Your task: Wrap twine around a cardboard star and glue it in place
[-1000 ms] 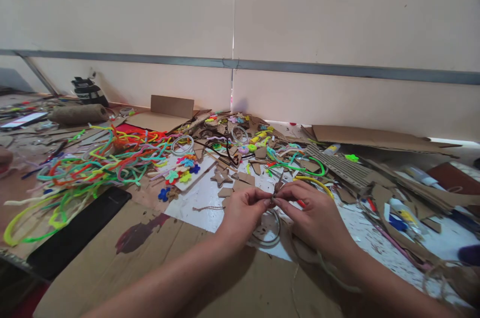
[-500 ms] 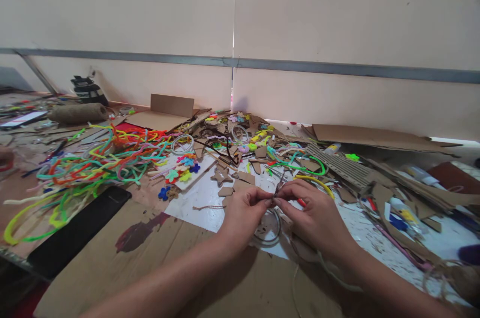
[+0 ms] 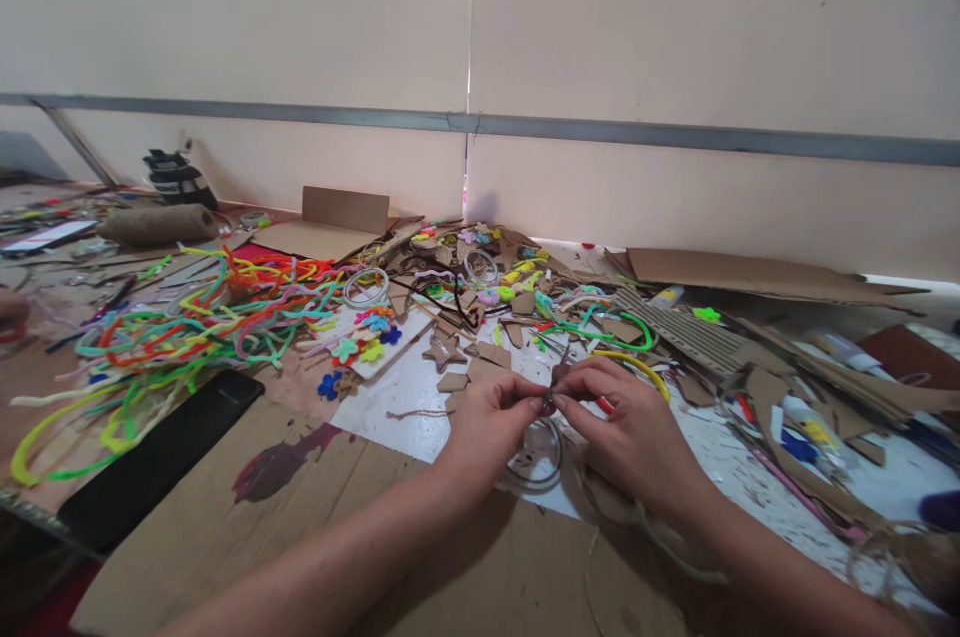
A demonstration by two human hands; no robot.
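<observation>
One small dark piece (image 3: 548, 399) is being pinched between the fingertips of the left hand (image 3: 487, 427) and the right hand (image 3: 622, 417). The grip of both hands is being kept narrow, thumb against finger; what exactly the piece is cannot be told, as it is mostly being covered. A thin dark point (image 3: 564, 357) is being seen just above the right fingertips, but whether it belongs to the piece cannot be told.

Compared with the earlier frames, the two hands are being held in almost the same place, and the whole view is being shifted only a little. At the far left edge, a co-worker's hand (image 3: 10, 311) is now being seen with a red thing below it, which was not being shown one second ago.

Below the fingertips, a pale ring (image 3: 534, 489) is being seen over the white sheet (image 3: 420, 432). A pale cord (image 3: 664, 549) is being seen beneath the right forearm. The worktop (image 3: 45, 362) is being covered by many things: colourful fuzzy stems (image 3: 225, 317) and a black phone (image 3: 161, 457) at left, and a cardboard star (image 3: 442, 352) beyond the left hand.
</observation>
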